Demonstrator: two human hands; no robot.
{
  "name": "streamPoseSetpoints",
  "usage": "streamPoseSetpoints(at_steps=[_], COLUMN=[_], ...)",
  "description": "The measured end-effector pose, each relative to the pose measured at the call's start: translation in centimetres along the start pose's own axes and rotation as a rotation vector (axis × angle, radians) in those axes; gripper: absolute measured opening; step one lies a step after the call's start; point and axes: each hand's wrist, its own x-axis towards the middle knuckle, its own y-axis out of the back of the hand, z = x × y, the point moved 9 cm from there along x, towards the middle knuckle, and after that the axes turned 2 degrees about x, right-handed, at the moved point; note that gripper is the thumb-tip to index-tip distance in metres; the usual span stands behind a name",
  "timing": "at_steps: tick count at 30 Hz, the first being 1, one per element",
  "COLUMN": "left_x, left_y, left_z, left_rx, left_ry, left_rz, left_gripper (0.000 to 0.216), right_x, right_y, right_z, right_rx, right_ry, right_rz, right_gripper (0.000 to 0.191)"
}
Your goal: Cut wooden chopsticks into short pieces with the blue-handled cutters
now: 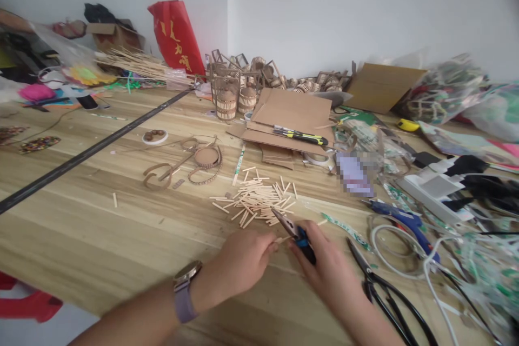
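Observation:
My right hand [320,254] is closed around a pair of pliers [299,238] with dark blue and black handles, the jaws pointing up and left over a pile of short wooden sticks [259,200]. My left hand [245,257], with a watch [188,270] on its wrist, pinches a thin wooden stick [283,239] whose visible end reaches toward the pliers. Whether the pliers touch that stick cannot be made out. Black scissors [375,278] lie to the right of my right hand. One loose stick [115,200] lies apart at the left.
Cardboard pieces [290,116] with a yellow utility knife [306,136] on top lie beyond the pile. Small wooden buckets [226,104] crowd the wall. A blue glue gun [401,219], a power strip [433,189] and tangled cables fill the right. A black strip [101,146] crosses the left.

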Motion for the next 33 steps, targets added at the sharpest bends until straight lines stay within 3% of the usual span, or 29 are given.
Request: streamPoseSetpoints(at_steps=[5, 10, 22, 24, 27, 33], left_x=[-0.2, -0.5, -0.5, -0.3, 0.3, 0.2], left_y=[-0.5, -1.2, -1.5, -1.3, -0.7, 0.6], left_z=[-0.1, -0.2, -0.2, -0.3, 0.0, 0.9], left_rx=[0.182, 0.402, 0.442, 0.432, 0.294, -0.149], left_ry=[0.019, 0.102, 0.220, 0.209, 0.052, -0.164], left_rz=[0.046, -0.047, -0.096, -0.073, -0.036, -0.134], left_gripper=[0.027, 0.035, 0.037, 0.037, 0.033, 0.033], right_x=[0.0, -0.1, 0.1, 0.5, 1.2, 1.3], right_y=[-1.1, -2.0, -2.8, -2.4, -1.9, -0.4], right_z=[0.4, 1.1, 1.3, 1.3, 1.2, 1.5], right_rx=[-0.125, -0.201, -0.298, -0.247, -0.002, 0.394], right_ry=[-0.056, -0.155, -0.226, -0.227, -0.180, -0.189], right_rz=[0.006, -0.034, -0.063, -0.044, -0.095, -0.240], right_gripper=[0.014, 0.008, 0.008, 0.009, 0.014, 0.027])
